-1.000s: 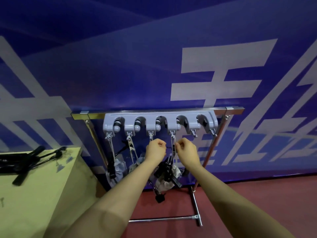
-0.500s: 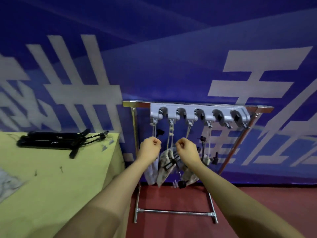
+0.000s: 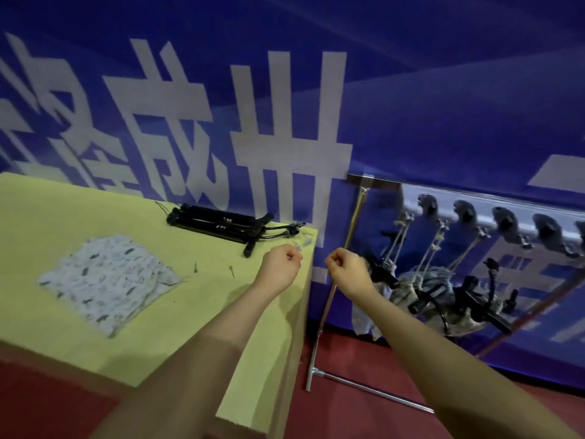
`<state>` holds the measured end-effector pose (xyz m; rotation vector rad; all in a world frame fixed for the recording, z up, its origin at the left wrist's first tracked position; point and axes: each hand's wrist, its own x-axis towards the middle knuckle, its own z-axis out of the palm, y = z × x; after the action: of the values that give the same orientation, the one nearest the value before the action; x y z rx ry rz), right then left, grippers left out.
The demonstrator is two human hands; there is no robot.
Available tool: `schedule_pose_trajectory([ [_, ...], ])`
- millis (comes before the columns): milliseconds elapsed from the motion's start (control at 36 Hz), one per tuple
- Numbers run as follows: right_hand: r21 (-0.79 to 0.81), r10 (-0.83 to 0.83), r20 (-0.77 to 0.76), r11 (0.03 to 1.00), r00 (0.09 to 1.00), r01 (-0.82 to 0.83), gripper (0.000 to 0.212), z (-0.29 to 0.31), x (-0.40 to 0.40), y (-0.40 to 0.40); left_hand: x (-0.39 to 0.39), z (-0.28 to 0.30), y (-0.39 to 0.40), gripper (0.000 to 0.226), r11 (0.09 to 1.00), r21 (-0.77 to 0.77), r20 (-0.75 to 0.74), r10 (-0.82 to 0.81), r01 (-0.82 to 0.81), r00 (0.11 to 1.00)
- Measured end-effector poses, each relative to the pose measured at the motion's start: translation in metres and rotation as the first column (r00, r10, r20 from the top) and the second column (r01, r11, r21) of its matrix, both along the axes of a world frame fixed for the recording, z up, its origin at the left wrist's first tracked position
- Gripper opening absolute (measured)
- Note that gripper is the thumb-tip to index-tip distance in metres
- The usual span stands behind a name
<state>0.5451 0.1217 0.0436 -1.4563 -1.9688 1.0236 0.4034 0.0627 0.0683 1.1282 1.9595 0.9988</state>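
My left hand (image 3: pixel 281 264) hovers over the right corner of the yellow-green table (image 3: pixel 79 210), fingers curled into a fist with nothing visible in it. My right hand (image 3: pixel 346 271) is curled the same way just past the table's edge, in front of the metal rack's left post (image 3: pixel 329 299). A grey holder bar (image 3: pixel 443 205) tops the rack. Below it, cords hold grey patterned bundles with black clips (image 3: pixel 443 289), to the right of my right hand.
On the table lie a patterned grey cloth (image 3: pixel 107 280), a black folded device with cables (image 3: pixel 218 224) near the back edge and a few pale bits (image 3: pixel 300 243) at the corner. A blue banner wall stands behind. The rack's foot bar (image 3: pixel 364 386) lies on red floor.
The view has swung left from the rack toward the table. Both hands left the hanging cords and moved left, still curled; my left hand is now over the table corner.
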Motion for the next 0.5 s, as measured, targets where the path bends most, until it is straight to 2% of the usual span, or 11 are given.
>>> schedule_pose_trajectory([
  [500,-0.061,0.315,0.029,0.948,0.949,-0.313,0.015,-0.031,-0.184,0.030,-0.160,-0.028,-0.014,0.018,0.948,-0.057,-0.056,0.309,-0.312,0.950],
])
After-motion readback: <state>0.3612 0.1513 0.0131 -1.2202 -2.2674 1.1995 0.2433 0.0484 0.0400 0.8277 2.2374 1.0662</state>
